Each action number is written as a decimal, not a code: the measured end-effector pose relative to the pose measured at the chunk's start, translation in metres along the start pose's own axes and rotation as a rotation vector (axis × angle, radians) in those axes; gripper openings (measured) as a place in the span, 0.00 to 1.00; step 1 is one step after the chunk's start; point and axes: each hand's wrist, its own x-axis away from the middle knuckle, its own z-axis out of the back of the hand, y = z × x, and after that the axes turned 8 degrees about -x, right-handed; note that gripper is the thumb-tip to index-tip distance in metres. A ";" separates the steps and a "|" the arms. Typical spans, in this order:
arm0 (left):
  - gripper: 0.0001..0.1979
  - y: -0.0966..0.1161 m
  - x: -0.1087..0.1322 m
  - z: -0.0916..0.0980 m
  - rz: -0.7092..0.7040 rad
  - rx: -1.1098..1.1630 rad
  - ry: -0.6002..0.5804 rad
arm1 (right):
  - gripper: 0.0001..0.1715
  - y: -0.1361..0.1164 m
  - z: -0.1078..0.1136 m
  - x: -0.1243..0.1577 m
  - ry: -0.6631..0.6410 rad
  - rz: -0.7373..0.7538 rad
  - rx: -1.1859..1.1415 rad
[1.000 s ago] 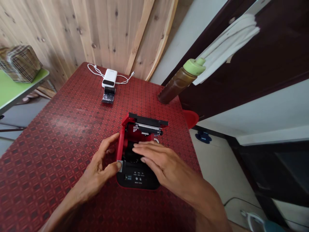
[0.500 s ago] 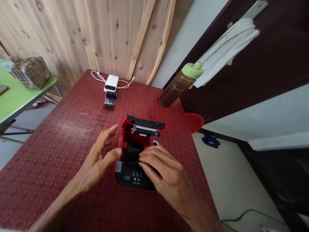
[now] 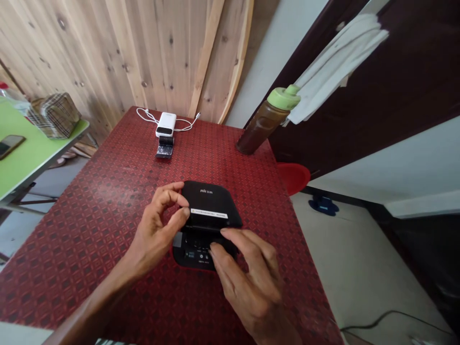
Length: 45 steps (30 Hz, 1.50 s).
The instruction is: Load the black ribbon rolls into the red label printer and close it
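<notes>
Printer (image 3: 210, 203), just one, sits in the middle of the head view on the red patterned table (image 3: 89, 249), its black lid down over the red-edged body. A white-and-yellow label strip crosses the lid, and the control panel (image 3: 196, 256) shows below it at the front. My two hands are both on it. My left grip (image 3: 156, 230) is narrow, thumb and forefinger pinched close at the lid's left edge. My right grip (image 3: 247, 282) is looser, fingers spread and curled, with the fingertips (image 3: 224, 231) on the lid's front edge, not closed around anything.

Farther up the table lie one white power bank (image 3: 166, 124) with one thin white cable (image 3: 149, 115), and just in front of it one small black object (image 3: 165, 146), too small to tell. One bottle (image 3: 264, 124) of brown liquid with a green cap stands at the far right corner, near one white towel (image 3: 336, 67) hanging on the dark door (image 3: 413, 96). To the left, a second, green table (image 3: 43, 153) carries one phone (image 3: 9, 145) and one plaid bag (image 3: 55, 115).
</notes>
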 end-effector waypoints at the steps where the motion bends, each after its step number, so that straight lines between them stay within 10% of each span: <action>1: 0.11 -0.003 0.006 -0.002 0.047 0.046 0.010 | 0.13 0.000 0.000 0.000 0.004 -0.017 -0.005; 6: 0.36 -0.017 0.021 -0.008 0.258 0.282 -0.069 | 0.10 0.003 -0.004 -0.003 -0.066 -0.103 -0.193; 21: 0.34 -0.017 0.021 -0.004 0.290 0.223 -0.101 | 0.17 -0.001 -0.010 0.012 -0.021 -0.251 -0.320; 30: 0.31 -0.026 0.039 0.013 0.303 0.256 -0.153 | 0.28 -0.030 -0.027 0.074 0.129 -0.807 -0.359; 45: 0.32 -0.021 0.034 0.021 0.286 0.168 -0.185 | 0.27 -0.027 -0.022 0.058 0.119 -0.654 -0.332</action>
